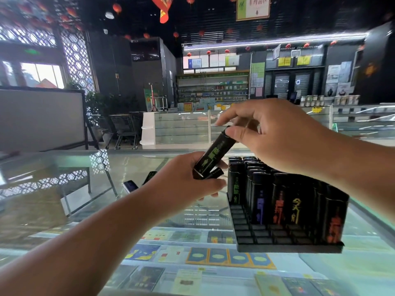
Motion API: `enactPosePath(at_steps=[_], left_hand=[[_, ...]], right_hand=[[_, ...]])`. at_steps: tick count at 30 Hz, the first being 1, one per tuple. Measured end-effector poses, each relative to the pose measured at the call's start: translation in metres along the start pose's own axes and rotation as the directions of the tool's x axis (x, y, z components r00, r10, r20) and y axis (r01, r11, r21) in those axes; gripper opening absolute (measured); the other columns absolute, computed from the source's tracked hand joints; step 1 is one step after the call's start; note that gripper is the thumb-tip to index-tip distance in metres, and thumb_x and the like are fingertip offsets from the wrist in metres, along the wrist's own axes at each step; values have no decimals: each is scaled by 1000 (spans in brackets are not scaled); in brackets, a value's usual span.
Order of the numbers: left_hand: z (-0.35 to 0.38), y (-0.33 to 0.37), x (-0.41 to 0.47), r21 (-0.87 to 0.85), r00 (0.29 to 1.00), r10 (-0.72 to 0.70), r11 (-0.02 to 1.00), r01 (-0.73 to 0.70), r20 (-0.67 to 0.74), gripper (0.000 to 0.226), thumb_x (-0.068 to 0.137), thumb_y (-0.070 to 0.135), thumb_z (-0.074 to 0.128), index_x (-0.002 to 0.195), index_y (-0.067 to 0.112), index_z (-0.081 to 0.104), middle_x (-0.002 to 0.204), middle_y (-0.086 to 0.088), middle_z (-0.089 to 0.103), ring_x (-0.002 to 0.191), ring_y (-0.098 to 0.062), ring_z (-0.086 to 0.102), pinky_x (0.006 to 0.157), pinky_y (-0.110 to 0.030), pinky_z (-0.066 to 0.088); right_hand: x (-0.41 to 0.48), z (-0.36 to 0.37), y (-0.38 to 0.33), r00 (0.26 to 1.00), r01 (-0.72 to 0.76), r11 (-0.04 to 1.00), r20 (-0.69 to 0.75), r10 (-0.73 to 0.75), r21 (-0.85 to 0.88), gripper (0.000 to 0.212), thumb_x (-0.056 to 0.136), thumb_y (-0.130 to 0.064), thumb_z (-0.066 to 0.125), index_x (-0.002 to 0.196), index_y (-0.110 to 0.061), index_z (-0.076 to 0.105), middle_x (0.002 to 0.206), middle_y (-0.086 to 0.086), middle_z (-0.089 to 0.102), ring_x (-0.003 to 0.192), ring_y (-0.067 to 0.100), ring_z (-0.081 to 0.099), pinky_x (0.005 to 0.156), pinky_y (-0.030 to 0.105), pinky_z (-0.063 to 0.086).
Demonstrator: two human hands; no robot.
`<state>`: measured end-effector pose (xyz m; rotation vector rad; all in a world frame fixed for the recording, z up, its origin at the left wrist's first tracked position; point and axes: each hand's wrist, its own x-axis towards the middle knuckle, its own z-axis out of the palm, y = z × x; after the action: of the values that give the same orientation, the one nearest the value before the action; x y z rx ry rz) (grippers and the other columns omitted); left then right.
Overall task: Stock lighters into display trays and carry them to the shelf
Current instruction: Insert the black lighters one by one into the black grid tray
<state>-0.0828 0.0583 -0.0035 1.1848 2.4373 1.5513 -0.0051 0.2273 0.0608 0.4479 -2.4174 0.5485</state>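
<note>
Your right hand [277, 137] pinches the top of the tilted lighter [213, 155]; your left hand [181, 186] grips its base; the tray [288, 247] sits lower right.

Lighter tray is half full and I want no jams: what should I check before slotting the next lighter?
1. Right hand pinches the green-print lighter at its top: ok.
2. Lighter free of the left hand: not ok, its lower end sits in that grip beside a spare lighter.
3. Empty slots at the tray front: ok.
4. Tray resting flat on the glass counter: ok.
5. Standing lighters upright: ok.
</note>
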Motion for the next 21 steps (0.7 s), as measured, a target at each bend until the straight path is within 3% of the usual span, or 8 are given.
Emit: enactPosePath(at_steps=[2,7,10,13,16,21], left_hand=[[0,-1,-1,34,1000,3,999,-3,5,21,84,18,73,99,31,66,61,12,66,51,2,56,50,-11,40],[-2,-4,1,105,1000,4,994,-2,-14,17,86,21,72,99,30,67,56,15,61,47,4,52,50,-11,38],[-2,-6,2,140,1000,5,990,-3,-12,14,87,22,70,97,31,68,56,14,62,48,3,50,51,-13,38],[-2,-7,2,172,1000,0,985,-2,13,12,87,25,70,96,32,69,57,14,63,53,1,54,54,-13,41],[-1,-9,3,194,1000,1,981,-7,30,12,86,26,70,97,33,70,60,14,64,58,-1,57,60,-20,44],[-1,-13,4,261,997,-20,965,2,68,12,86,28,71,96,33,71,70,7,70,62,0,58,64,-25,49]], right_hand=[[0,1,1,1000,17,1000,4,-17,4,14,95,-26,57,96,-34,68,72,-11,60,52,0,50,50,11,38],[1,-6,1,991,3,998,134,-12,67,12,85,-29,70,94,-37,70,74,-16,63,64,6,54,56,14,41],[1,-9,0,979,12,999,205,-22,52,14,84,-25,72,92,-35,70,78,-23,64,68,-2,57,61,8,42],[0,-8,1,980,12,999,200,-20,43,4,85,-32,68,86,-35,68,74,-19,63,61,-1,54,54,11,42],[0,-7,2,986,-24,994,167,6,108,1,86,-34,67,87,-34,66,78,-10,66,62,6,58,58,22,48],[-2,-5,0,994,17,975,99,-39,220,15,89,-23,67,101,-30,64,81,-8,67,60,-1,56,60,10,45]])
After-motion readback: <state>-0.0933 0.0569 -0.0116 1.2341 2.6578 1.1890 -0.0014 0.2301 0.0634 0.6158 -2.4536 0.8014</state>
